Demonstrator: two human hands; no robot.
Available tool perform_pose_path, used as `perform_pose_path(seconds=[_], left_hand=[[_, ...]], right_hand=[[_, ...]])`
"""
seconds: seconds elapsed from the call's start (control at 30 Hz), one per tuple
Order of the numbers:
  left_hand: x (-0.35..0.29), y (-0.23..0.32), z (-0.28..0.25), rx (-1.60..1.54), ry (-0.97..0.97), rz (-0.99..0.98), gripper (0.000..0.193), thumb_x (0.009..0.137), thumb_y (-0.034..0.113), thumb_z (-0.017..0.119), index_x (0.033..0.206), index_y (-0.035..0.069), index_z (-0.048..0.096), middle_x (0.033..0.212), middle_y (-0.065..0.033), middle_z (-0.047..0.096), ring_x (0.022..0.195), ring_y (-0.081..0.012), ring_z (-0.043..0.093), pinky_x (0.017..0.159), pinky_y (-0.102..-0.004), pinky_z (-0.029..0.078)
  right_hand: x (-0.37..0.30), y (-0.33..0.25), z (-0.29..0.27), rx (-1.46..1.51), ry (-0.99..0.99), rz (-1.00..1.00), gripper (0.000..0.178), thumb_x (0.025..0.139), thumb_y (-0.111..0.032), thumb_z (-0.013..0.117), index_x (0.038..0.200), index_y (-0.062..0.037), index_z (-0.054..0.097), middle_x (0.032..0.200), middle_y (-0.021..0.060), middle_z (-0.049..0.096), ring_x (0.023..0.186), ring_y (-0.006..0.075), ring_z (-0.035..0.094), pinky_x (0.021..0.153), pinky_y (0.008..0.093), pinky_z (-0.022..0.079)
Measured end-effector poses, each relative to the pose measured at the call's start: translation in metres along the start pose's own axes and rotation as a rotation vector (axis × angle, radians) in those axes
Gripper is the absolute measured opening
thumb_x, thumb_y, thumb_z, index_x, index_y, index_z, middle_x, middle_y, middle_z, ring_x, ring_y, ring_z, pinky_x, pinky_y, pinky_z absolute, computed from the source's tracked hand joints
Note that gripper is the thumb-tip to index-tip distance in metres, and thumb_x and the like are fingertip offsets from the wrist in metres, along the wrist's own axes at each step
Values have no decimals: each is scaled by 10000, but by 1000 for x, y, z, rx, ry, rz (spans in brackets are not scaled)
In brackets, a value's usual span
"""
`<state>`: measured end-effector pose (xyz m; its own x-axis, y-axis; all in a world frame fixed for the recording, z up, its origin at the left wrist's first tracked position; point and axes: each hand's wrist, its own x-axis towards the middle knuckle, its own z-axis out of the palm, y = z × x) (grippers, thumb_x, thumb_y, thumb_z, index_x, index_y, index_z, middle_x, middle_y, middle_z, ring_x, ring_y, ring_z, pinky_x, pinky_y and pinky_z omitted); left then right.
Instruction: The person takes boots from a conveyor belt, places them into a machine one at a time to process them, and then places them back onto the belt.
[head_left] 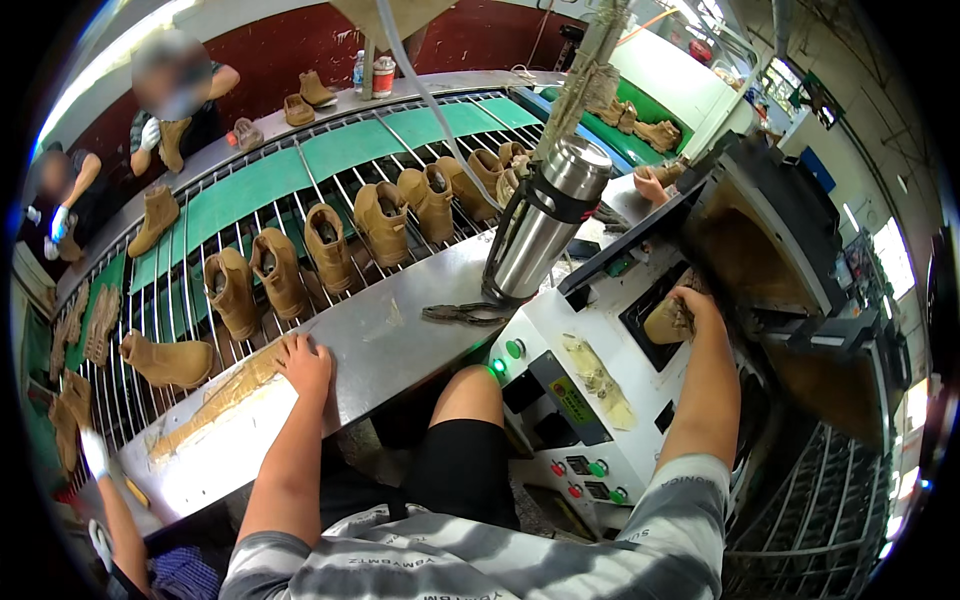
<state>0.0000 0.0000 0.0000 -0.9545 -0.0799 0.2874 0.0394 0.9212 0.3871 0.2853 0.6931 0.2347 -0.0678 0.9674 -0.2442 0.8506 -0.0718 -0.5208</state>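
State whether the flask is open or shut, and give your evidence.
Shut: the flask has its steel cap in place, covering the top.

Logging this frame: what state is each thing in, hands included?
Bare left hand: spread, resting on silver metal ledge
Bare right hand: on tan rounded piece, grip unclear
Row of tan boots: upright, tops open
Silver steel thermos with black handle: standing, capped
Dark metal pliers: lying on ledge
Small round green lamp: lit
Dark boxy machine cover with brown interior: open
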Motion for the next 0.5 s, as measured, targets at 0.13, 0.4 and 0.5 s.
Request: perform_pose_path(seconds=[0.13, 0.4, 0.5], left_hand=[[-22, 25, 15, -67, -4, -5, 371, 766, 232, 582, 1116, 114, 613, 1318, -91, 529, 1336, -335, 362, 1075, -630, 201], [-7, -1, -16, -271, -37, 61, 328, 719, 128, 582, 1033, 49, 633, 1267, -161, 555, 1288, -374, 407, 1103, -549, 244], [-57, 33, -4, -621, 213, 221, 333, 685, 112, 653, 1008, 36, 620, 1113, -201, 588, 1116, -384, 518, 1004, -470, 396]], right_hand=[[11, -16, -83, 112, 321, -216, 672, 545, -310, 792, 1090, 39, 611, 1148, 173, 604, 1029, 276, 581, 806, 408, 504], [-130, 7, -92, 774, 153, -416, 931, 670, -227, 781, 1440, 22, 319, 1233, 182, 559, 1101, 306, 533, 922, 393, 452], [-187, 30, -86, 978, -47, -568, 731, 755, -211, 701, 1392, -13, 401, 1206, 161, 569, 1066, 302, 557, 882, 407, 480]])
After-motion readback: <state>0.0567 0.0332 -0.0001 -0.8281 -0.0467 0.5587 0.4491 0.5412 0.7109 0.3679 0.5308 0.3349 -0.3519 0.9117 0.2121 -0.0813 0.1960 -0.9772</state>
